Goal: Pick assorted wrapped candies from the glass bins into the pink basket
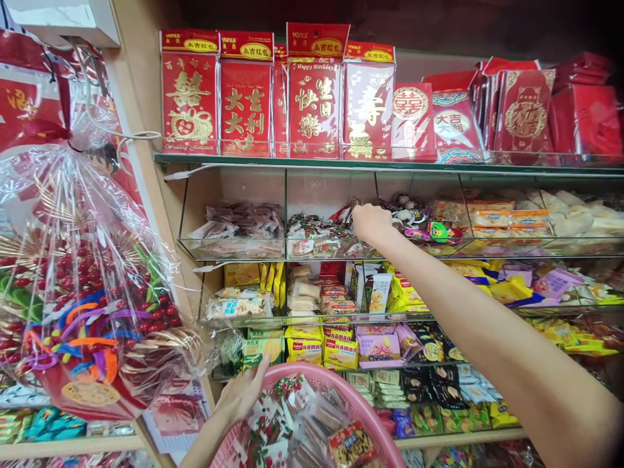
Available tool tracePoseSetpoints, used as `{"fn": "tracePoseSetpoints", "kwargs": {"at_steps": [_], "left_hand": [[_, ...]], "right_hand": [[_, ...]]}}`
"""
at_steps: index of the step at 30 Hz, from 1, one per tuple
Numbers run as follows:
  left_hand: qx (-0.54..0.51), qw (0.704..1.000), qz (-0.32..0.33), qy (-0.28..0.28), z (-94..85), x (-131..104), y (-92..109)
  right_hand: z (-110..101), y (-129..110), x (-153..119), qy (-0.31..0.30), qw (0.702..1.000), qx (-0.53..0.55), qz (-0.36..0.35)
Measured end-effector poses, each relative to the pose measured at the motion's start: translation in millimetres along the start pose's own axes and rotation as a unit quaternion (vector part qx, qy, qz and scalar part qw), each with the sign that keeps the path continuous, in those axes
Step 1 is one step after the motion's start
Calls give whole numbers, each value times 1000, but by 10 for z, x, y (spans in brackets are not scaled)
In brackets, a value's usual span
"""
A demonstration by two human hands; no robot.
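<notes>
My left hand [246, 390] grips the left rim of a pink plastic basket [361, 390], thumb up and other fingers mostly hidden. Inside the basket lie small red, green and white wrapped sweets [292, 396], clear-wrapped brown strips [322, 416] and a nutty snack pack [351, 445]. Stretched out to the glass-fronted shelf, my right hand [373, 222] is closed, knuckles bent, above the divider beside a bin of small wrapped sweets [316, 227]. Whatever its fingers hold is hidden. Just right of it are dark, round-topped sweets [404, 214] and a green round wrapper [439, 231].
Red envelope packs [316, 104] stand on the glass shelf [341, 162] above. Glass dividers [285, 208] and a front lip edge the bins. Lower shelves hold packaged biscuits [305, 344]. A cellophane-wrapped bouquet [82, 279] hangs at the left, near a white cable [141, 136].
</notes>
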State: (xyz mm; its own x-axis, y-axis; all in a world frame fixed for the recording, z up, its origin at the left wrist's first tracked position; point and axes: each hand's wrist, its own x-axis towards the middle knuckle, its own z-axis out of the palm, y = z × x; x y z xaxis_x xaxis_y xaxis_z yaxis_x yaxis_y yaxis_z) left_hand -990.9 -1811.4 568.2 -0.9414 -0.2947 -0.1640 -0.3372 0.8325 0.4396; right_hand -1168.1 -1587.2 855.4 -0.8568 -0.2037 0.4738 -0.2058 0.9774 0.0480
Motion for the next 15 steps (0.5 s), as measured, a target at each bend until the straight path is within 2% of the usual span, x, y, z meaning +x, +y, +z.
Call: {"fn": "tracePoseSetpoints", "kwargs": {"at_steps": [4,9,12,15], "left_hand": [[-11,1000,4,-6,19,-9,-6],[-28,1000,-9,-4,22,-24,20],[-28,1000,-5,-3,9,-29,63],[-16,1000,4,2,-6,-18,105]], "right_hand": [[-45,57,-83,49,999,5,-4],[-129,265,-249,119,991,55,-1],[-157,392,-378,173,967,178,-50],[-142,447,-572,164,918,345,-107]]}}
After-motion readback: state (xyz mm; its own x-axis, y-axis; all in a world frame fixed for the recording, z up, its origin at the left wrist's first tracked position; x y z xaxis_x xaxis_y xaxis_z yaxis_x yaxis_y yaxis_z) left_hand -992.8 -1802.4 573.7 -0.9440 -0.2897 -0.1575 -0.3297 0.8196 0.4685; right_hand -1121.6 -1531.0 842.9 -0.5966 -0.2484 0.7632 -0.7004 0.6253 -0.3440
